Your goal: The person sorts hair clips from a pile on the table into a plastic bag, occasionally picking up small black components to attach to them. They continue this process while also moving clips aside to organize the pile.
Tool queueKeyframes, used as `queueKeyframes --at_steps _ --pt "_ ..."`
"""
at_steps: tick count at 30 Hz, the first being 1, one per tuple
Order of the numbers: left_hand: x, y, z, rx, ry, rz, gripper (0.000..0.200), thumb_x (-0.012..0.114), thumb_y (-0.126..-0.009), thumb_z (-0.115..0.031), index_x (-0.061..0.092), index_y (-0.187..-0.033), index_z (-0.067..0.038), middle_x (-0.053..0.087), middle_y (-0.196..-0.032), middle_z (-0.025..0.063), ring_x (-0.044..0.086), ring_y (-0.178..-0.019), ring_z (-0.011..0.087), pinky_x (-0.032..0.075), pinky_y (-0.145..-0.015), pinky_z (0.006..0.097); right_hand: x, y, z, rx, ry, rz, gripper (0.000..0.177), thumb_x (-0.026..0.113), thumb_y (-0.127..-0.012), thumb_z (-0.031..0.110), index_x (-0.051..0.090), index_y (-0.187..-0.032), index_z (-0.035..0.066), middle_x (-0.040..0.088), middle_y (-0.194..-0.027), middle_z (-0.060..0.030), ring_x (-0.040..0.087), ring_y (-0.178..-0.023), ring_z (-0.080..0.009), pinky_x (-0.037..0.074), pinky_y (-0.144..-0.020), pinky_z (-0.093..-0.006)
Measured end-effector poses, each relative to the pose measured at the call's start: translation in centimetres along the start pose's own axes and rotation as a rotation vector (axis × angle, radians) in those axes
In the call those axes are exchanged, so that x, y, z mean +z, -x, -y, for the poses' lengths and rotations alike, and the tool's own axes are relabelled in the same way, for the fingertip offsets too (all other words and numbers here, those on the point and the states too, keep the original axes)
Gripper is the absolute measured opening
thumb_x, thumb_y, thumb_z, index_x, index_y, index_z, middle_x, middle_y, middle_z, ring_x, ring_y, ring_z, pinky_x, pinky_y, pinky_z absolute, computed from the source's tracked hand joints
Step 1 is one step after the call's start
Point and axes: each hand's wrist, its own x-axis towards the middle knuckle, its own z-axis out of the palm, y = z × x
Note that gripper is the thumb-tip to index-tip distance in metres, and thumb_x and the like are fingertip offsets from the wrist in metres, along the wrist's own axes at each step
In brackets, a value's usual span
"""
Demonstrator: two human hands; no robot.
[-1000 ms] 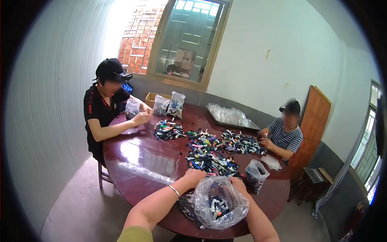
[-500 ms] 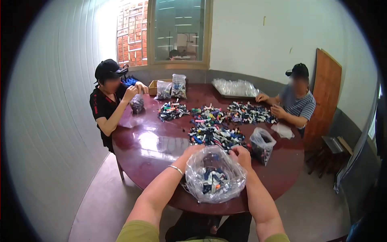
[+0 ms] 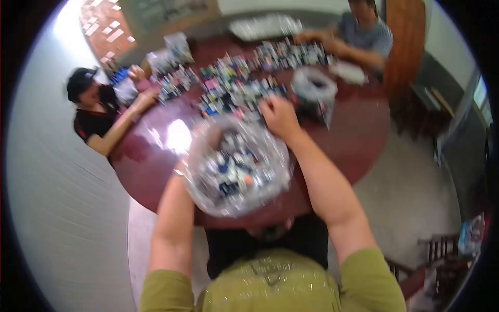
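A large clear plastic bag, its mouth wide open, stands near the table's front edge with small dark, white and orange pieces inside. My left hand is at the far left side of the bag, seen blurred through the plastic; its fingers are hidden. Beyond the bag, my right hand is closed at the near edge of the heap of small multicoloured pieces. What it holds, if anything, is too blurred to tell.
A second open bag stands right of the heap. Co-workers sit at the table's left and right sides. Filled bags stand at the back left, and a stack of clear plastic lies at the back.
The view has tilted down and turned. The large bag is farther left relative to my right hand, which has moved inward to the heap. My left hand is now behind the bag's plastic.
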Motion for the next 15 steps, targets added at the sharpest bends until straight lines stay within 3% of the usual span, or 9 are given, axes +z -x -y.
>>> queueKeyframes --at_steps 4,5,6,10,13,15 --pt "0.6 1.9 -0.3 -0.231 0.08 0.059 0.024 0.067 -0.078 -0.017 0.066 -0.099 -0.007 0.068 -0.086 0.0153 0.067 -0.076 0.0269 0.052 -0.063 0.0355 -0.3 -0.2 0.5 0.061 -0.083 -0.012 0.019 0.061 -0.085 0.018 0.061 -0.082 -0.001 0.064 -0.076 -0.0203 0.064 -0.071 -0.0345 0.048 -0.065 -0.0388" --pt "0.8 1.9 -0.3 -0.257 0.085 0.069 0.023 0.067 -0.078 -0.017 0.066 -0.099 -0.006 0.068 -0.086 0.0153 0.067 -0.076 0.0269 0.052 -0.063 0.0355 -0.4 -0.2 0.5 0.076 -0.091 -0.015 0.019 0.061 -0.085 0.018 0.061 -0.082 -0.001 0.064 -0.076 -0.0204 0.064 -0.072 -0.0344 0.048 -0.066 -0.0386" --pt "0.8 2.0 -0.4 -0.274 0.087 0.075 0.023 0.067 -0.078 -0.017 0.066 -0.099 -0.006 0.068 -0.086 0.0153 0.067 -0.076 0.0269 0.052 -0.063 0.0355 -0.5 -0.4 0.2 0.114 -0.132 0.004 0.023 0.06 -0.084 0.023 0.064 -0.082 0.0 0.065 -0.081 -0.0225 0.063 -0.08 -0.0396 0.049 -0.072 -0.0444" --pt "1.1 1.9 0.0 -0.319 0.106 0.109 0.023 0.066 -0.078 -0.017 0.067 -0.098 -0.006 0.068 -0.084 0.0153 0.068 -0.075 0.0268 0.052 -0.062 0.0355 -0.5 -0.7 0.5 0.139 -0.102 0.017 0.023 0.06 -0.084 0.022 0.064 -0.082 0.0 0.065 -0.08 -0.0222 0.063 -0.079 -0.0392 0.05 -0.073 -0.0443" --pt "1.2 1.9 0.2 -0.338 0.106 0.114 0.022 0.066 -0.078 -0.017 0.067 -0.097 -0.005 0.068 -0.083 0.0154 0.068 -0.075 0.0268 0.052 -0.062 0.0355 -0.5 -0.6 0.7 0.093 -0.034 0.037 0.018 0.062 -0.085 0.017 0.063 -0.085 -0.001 0.066 -0.078 -0.0196 0.065 -0.073 -0.032 0.05 -0.067 -0.0368" --pt "1.2 1.7 0.3 -0.349 0.107 0.116 0.022 0.066 -0.078 -0.017 0.067 -0.097 -0.005 0.068 -0.082 0.0154 0.068 -0.074 0.0268 0.052 -0.061 0.0355 -0.5 -0.7 0.5 0.103 -0.056 0.056 0.019 0.062 -0.085 0.018 0.064 -0.086 -0.001 0.066 -0.078 -0.0189 0.065 -0.072 -0.0305 0.05 -0.067 -0.0362"
